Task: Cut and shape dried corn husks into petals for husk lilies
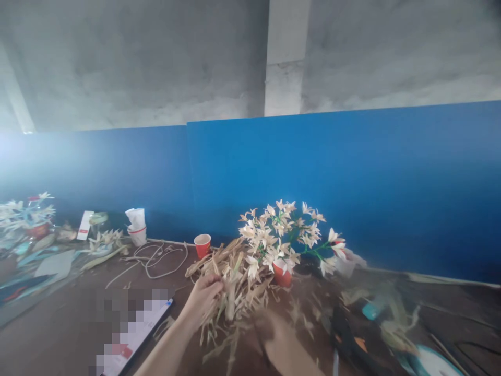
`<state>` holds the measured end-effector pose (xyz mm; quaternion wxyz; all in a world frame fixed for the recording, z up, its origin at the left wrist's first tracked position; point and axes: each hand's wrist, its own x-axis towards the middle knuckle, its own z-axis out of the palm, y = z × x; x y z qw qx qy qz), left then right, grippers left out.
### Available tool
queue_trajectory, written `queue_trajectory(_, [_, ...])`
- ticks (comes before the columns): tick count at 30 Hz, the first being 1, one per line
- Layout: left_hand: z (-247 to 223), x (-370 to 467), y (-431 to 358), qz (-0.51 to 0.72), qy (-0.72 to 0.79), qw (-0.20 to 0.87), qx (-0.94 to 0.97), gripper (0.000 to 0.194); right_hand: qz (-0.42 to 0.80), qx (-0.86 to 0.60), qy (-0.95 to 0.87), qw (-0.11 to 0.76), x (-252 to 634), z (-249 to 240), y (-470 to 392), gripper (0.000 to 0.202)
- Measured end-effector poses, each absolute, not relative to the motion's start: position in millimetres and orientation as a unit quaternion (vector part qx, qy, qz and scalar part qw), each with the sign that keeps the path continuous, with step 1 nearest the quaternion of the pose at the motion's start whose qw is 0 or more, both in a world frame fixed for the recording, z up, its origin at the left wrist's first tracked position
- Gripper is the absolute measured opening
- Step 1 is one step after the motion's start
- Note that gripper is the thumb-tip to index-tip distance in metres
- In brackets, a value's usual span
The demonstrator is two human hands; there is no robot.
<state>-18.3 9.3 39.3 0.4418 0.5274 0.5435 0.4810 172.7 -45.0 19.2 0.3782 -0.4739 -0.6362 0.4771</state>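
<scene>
My left hand (204, 293) is closed at the left side of a heap of dry, straw-coloured corn husk (238, 295). A pale piece of husk (230, 300) seems pinched at its fingertips. Lower and to the right, my right hand (272, 331) is smeared by motion; a dark thin shape shows beside its fingers, too blurred to name. Behind the heap stands a red paper cup (282, 275) holding a bunch of cream star-shaped flowers (270, 235) on green stems. Small husk scraps lie around both hands.
Another red paper cup (202, 245) stands behind the heap. To the left are a white cable (166, 261), a blurred-out flat screen or sheet (144, 326) and more flowers (29, 214). At right lie a dark tool (348, 339) and husks. A blue partition (332, 167) closes the back.
</scene>
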Motion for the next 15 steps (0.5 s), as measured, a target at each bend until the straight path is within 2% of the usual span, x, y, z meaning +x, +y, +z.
queue_trajectory(3, [36, -7, 5, 0.524, 0.526, 0.448, 0.499, 0.014, 0.487, -0.462, -0.629, 0.392, 174, 12, -38, 0.03])
queue_trajectory(8, [26, 3, 1, 0.569, 0.492, 0.483, 0.449, 0.024, 0.505, -0.442, -0.646, 0.364, 178, 8, -36, 0.032])
queue_trajectory(15, [18, 6, -4, 0.555, 0.464, 0.532, 0.441, 0.024, 0.499, -0.451, -0.644, 0.365, 177, 3, -35, 0.041])
